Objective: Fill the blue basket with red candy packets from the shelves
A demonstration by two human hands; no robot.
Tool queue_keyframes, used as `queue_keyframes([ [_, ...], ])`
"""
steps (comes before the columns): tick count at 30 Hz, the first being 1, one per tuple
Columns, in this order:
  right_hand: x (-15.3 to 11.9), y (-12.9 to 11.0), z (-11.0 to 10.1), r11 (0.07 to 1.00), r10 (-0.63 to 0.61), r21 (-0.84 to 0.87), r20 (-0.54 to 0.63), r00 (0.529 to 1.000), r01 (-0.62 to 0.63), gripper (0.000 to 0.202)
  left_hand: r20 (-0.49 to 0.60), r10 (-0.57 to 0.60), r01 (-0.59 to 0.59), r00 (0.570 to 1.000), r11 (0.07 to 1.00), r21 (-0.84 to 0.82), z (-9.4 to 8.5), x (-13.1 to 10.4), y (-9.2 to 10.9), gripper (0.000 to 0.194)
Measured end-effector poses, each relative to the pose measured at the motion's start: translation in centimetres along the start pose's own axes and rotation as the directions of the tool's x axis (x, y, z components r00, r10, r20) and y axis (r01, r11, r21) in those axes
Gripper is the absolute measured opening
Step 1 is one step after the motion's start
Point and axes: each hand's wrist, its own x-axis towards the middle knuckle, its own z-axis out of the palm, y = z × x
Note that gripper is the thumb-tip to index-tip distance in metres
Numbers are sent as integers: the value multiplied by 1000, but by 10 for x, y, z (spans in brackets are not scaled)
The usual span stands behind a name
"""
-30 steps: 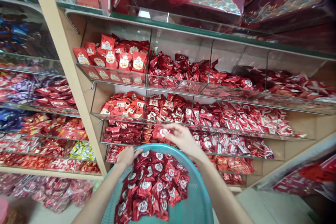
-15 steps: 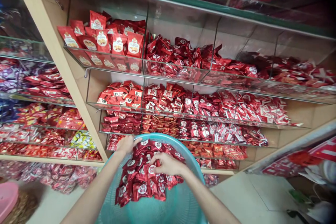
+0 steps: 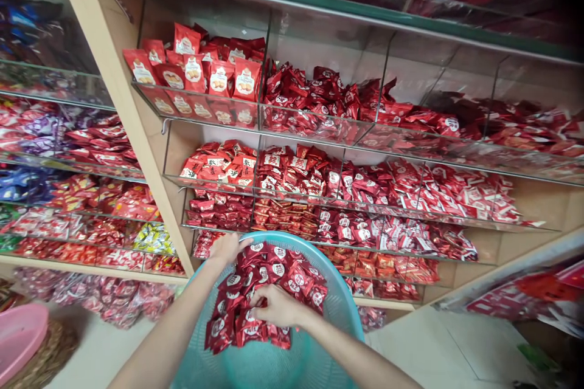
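Observation:
A turquoise mesh plastic basket (image 3: 337, 316) holds a heap of small dark-red candy packets (image 3: 278, 270) with white round labels. My left hand (image 3: 225, 250) is closed around the basket's far left rim. Over the near part of the heap, my right hand (image 3: 278, 307) has its fingers curled and its thumb bent in, touching the packets; what lies between the fingertips is hidden. Inside the basket, the near part of the turquoise bottom shows below the packets.
Glass-fronted shelves (image 3: 301, 191) with divided compartments of red packets rise behind the basket. A wooden upright (image 3: 109, 79) parts them from another candy shelf (image 3: 86, 188) at left. A pink basin (image 3: 20, 337) stands at lower left, near bagged candies (image 3: 114, 298) on the floor.
My right hand has moved down and left over the packets, its fingers curling more. My left hand stays on the rim. The view has shifted slightly left.

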Motion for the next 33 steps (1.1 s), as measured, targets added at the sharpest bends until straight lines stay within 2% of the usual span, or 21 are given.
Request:
queue_keyframes([
  [3, -3, -4, -1, 994, -12, -110, -14, 1000, 10, 18, 6, -5, 5, 1000, 1000, -4, -1, 0, 0, 75],
  [9, -4, -1, -1, 970, 42, -241, 26, 999, -34, 45, 6, -6, 6, 1000, 1000, 5, 1, 2, -1, 72],
  [15, -3, -3, -1, 945, 57, -326, 67, 996, -32, 52, -13, 10, -10, 1000, 1000, 9, 4, 5, -3, 72],
  [24, -3, -6, -3, 933, 18, -360, 69, 997, 8, 47, -13, -8, 8, 1000, 1000, 9, 3, 3, -3, 69],
  [27, -4, -17, -13, 937, -16, -347, 42, 999, 30, 48, -14, -12, 12, 1000, 1000, -7, 3, 3, -3, 68],
  [29, -5, -29, -26, 935, -81, -347, -9, 997, 73, 48, -10, -11, 11, 1000, 1000, -17, 3, 3, -3, 68],
  [31, -8, -47, -45, 924, -176, -360, -88, 980, 134, 42, 6, -14, 14, 1000, 1000, -25, 3, 4, -4, 66],
  [33, -11, -68, -70, 904, -282, -377, -175, 943, 201, 32, 18, -16, 16, 1000, 999, -41, 3, 4, -4, 62],
])
